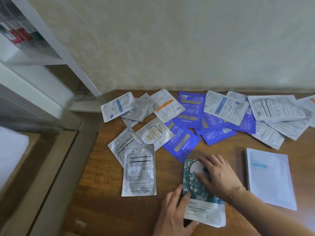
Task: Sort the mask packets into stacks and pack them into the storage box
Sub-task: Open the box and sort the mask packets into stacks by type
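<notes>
A brown wooden table (pixel 105 193) stands against a pale patterned wall, and the flat teal-and-white mask packet with a flower print (pixel 202 206) lies on it at the near edge; all other places are given from this packet. Behind it, toward the wall, many packets are scattered and overlap: dark blue foil packets (pixel 183 142) just behind it, silver foil packets (pixel 276 108) farther behind and to the right. Just to its left lies a single silver printed packet (pixel 139 171), and well apart to its right rests a neat stack of plain white packets (pixel 271 178). At the far left of it a brown cardboard storage box (pixel 42 176) seems to stand beside the table, only partly visible. The right hand (pixel 216 176) lies flat on the upper half of the teal packet, the fingers straight and a little spread, pressing down; a thin bracelet is on the wrist. The left hand (pixel 175 213) holds the packet's lower left edge, the thumb on top and the other fingers at the edge; whether they reach under it cannot be told. The teal packet seems to be a small stack, judged from its bottom edges. The risk is probably that the smooth foil packets slip on each other, so the stack may fan out if one hand lifts too early or pushes sideways. The stack is also very near the table edge, and a careless pull toward the person could send it down. The blue packet just behind could be dragged along too.
</notes>
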Motion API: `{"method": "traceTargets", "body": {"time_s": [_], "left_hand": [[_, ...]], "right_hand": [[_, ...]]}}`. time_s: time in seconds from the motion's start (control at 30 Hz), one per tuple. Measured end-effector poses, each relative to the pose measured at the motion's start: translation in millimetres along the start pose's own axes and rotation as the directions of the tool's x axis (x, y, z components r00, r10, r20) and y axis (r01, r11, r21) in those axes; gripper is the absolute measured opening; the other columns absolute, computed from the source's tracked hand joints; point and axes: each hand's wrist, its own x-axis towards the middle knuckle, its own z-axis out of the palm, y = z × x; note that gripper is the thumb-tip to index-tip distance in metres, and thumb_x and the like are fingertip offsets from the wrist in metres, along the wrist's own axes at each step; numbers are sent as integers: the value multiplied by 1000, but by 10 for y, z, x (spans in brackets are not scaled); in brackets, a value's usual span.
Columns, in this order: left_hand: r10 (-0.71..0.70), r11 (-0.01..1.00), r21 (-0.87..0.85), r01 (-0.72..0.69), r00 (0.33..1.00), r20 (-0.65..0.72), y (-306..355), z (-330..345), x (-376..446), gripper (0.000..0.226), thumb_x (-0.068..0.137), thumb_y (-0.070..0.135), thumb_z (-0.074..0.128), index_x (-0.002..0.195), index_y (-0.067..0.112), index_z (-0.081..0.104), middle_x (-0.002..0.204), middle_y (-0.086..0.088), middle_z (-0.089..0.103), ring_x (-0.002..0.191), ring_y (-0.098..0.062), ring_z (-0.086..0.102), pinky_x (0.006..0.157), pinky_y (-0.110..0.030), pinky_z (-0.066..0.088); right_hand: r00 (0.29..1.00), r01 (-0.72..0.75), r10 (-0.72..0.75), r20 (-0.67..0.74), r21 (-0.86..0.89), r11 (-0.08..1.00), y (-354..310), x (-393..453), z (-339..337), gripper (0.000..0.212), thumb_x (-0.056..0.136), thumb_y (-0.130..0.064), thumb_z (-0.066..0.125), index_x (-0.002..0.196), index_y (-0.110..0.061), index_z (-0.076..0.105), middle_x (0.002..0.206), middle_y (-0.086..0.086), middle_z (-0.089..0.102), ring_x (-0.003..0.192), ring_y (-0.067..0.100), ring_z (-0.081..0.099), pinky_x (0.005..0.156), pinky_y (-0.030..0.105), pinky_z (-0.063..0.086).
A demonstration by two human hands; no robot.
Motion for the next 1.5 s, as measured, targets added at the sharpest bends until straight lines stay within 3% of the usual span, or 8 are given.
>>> {"method": "traceTargets", "body": {"time_s": [0.3, 0.4, 0.5, 0.73, 0.9, 1.07, 1.3, 1.5], "left_hand": [[46, 999, 2, -46, 991, -123, -122, -225, 66, 72, 76, 80, 52, 129, 32, 57, 143, 11, 48, 113, -12, 52, 93, -30, 48], [-163, 984, 18, 178, 930, -328, -418, -478, 341, 58, 83, 61, 54, 131, 29, 56, 149, 6, 43, 127, -23, 44, 97, -44, 39], [-395, 888, 155, 432, 892, -221, -717, -540, 561, 70, 81, 69, 44, 141, 34, 44, 158, -3, 29, 136, -31, 37, 98, -57, 39], [-487, 740, 380, 555, 831, -268, -1159, -468, 339, 88, 77, 85, 15, 138, 31, 49, 148, -9, 46, 132, -37, 40, 94, -65, 35], [-226, 766, 507, 395, 904, -363, -1446, -348, 273, 79, 89, 67, 25, 131, 7, 54, 135, -33, 50, 118, -53, 51, 97, -69, 36], [-179, 836, 415, 359, 893, -413, -1216, -377, 734, 74, 94, 56, 26, 153, 12, 22, 155, -25, 25, 137, -46, 30, 112, -63, 20], [-152, 977, 127, 172, 976, -156, 100, -471, 1922, 73, 90, 68, 30, 135, 16, 54, 150, -21, 38, 131, -47, 39, 95, -63, 39], [136, 959, 232, -161, 983, 119, 883, -161, 2802, 63, 89, 63, 31, 143, 32, 43, 162, -3, 18, 146, -31, 16, 108, -62, 26]], "right_hand": [[998, -1, -1, 59, 37, 999, 22, -59, -65, 60, 80, -62, 48, 121, -19, 61, 110, -6, 61, 94, 20, 52, 77, 36, 51], [998, -26, 22, 53, 68, 997, 41, -14, -135, 52, 82, -60, 47, 119, -26, 61, 119, -10, 60, 101, 20, 54, 80, 36, 52], [997, 28, -31, 74, 37, 999, -14, 196, -198, 45, 82, -60, 46, 114, -32, 62, 124, -10, 58, 107, 21, 56, 79, 35, 51], [984, 50, -25, 175, -144, 988, -158, 823, -283, 55, 80, -62, 38, 121, -33, 61, 145, 4, 47, 133, 35, 44, 93, 63, 45], [931, -333, 351, 104, -157, 930, 442, 1087, -552, 64, 93, -60, 36, 148, -33, 18, 161, 0, -12, 146, 34, -17, 112, 64, 8], [886, -392, 410, 218, -122, 912, 934, 1051, -605, 72, 89, -66, 39, 148, -37, 10, 160, 4, -3, 146, 36, -8, 110, 68, 1], [985, -59, 68, 156, -64, 996, 927, 786, -566, 71, 81, -68, 30, 143, -34, 34, 156, 1, 27, 143, 33, 21, 112, 62, 17], [873, -469, 477, 102, -94, 878, 2022, 511, -910, 67, 90, -64, 23, 150, -36, 10, 162, -4, -3, 148, 27, -10, 118, 55, 3]]}}
